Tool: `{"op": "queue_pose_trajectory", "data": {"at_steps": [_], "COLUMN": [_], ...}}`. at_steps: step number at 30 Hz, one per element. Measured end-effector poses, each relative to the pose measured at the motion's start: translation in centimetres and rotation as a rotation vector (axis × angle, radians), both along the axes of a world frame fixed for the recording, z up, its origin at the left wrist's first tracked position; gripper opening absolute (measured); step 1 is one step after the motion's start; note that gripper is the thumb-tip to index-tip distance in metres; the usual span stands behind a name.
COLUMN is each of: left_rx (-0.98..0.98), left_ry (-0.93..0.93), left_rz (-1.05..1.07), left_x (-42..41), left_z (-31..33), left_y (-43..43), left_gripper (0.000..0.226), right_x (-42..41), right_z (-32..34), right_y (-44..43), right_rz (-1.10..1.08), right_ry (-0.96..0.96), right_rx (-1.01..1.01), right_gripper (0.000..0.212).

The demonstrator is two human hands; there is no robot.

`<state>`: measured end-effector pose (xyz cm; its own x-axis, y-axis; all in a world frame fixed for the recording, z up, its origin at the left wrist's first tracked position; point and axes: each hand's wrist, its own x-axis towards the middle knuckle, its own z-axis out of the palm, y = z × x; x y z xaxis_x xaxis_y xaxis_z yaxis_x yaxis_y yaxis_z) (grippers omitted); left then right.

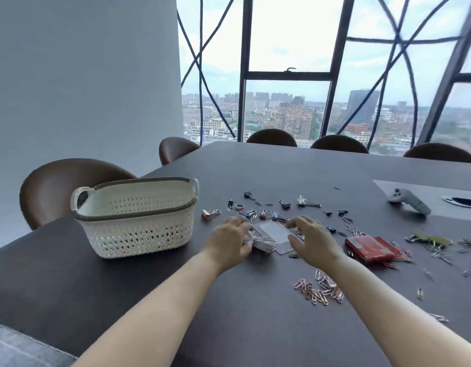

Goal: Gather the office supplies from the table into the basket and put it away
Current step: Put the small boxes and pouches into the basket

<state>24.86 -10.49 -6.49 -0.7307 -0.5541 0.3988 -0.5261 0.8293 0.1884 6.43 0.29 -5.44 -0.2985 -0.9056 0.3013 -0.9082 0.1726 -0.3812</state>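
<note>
Currently, both of the person's bare arms are reaching forward over the dark matte table (pixel 123 274), and the hands are meeting at a clear rectangular plastic card holder (pixel 272 232) that is lying flat on it. The left hand (pixel 230 241) is curling its fingers round a white bundled cord (pixel 261 244) at the holder's near left corner and is grasping it. The right hand (pixel 312 241) is arching over the holder's right edge, with bent fingers and thumb touching that edge. Motion blur is hiding whether it is actually pinching the holder, so I cannot tell.

The white perforated plastic basket (pixel 139 211) with a brown woven rim is standing upright on the table to the left of the hands, apart from them. Its inside is not showing any contents from this angle.

Small binder clips (pixel 307 202) in black, pink and silver are lying scattered beyond the hands. A flat red box (pixel 369 249) is sitting just right of the right hand, with loose clips spilling round it. Olive-gold binder clips (pixel 430 239) are lying further right. A loose heap of pink and white paper clips (pixel 320 287) is resting beside the right forearm.

A grey handheld controller (pixel 410 201) is lying at the far right. Brown rounded chairs (pixel 57 189) are standing round the table's far edges.
</note>
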Motion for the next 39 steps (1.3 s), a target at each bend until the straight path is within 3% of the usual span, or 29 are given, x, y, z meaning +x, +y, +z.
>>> {"op": "queue_pose_trajectory", "data": {"at_steps": [5,9,15,20,24,28,30,34,37,39], "left_rx": [0.189,0.122,0.247,-0.049,-0.124,-0.098,-0.121,-0.15,0.003,0.145], "left_ry": [-0.303,-0.398,-0.531,-0.671,-0.54,-0.228,-0.213,-0.475,-0.745,-0.833], "left_rz": [0.034,0.132,0.014,0.07,0.062,0.075,0.07,-0.063,-0.11,-0.095], "left_x": [-6.8,-9.4,-8.9,-8.5,-8.9,-9.6,-10.4,-13.1,-14.7,-15.4], "left_z": [-1.8,-2.1,-0.2,0.5,0.4,0.8,1.2,1.5,1.9,1.9], "left_y": [1.9,2.9,1.5,0.2,0.8,1.5,1.1,-0.6,-1.7,-2.5], "left_gripper": [0.063,0.064,0.068,0.039,0.028,0.028,0.03,0.039,0.062,0.064], "right_x": [-6.8,-10.1,-11.6,-11.3,-11.3,-11.4,-11.4,-11.6,-11.7,-11.7], "right_z": [-1.7,-4.0,-4.2,-4.2,-4.5,-4.7,-4.8,-4.9,-4.9,-4.9], "right_y": [5.3,7.0,7.1,7.6,7.9,8.0,7.9,7.8,7.4,7.3], "right_rz": [-0.285,-0.446,-0.513,-0.507,-0.515,-0.521,-0.518,-0.513,-0.505,-0.5], "right_ry": [0.02,-0.01,-0.033,-0.092,-0.121,-0.127,-0.115,-0.107,-0.112,-0.113], "right_rx": [0.176,0.305,0.117,0.118,0.123,0.111,0.115,0.115,0.103,0.107], "right_gripper": [0.042,0.066,0.045,0.051,0.052,0.054,0.054,0.051,0.049,0.05]}}
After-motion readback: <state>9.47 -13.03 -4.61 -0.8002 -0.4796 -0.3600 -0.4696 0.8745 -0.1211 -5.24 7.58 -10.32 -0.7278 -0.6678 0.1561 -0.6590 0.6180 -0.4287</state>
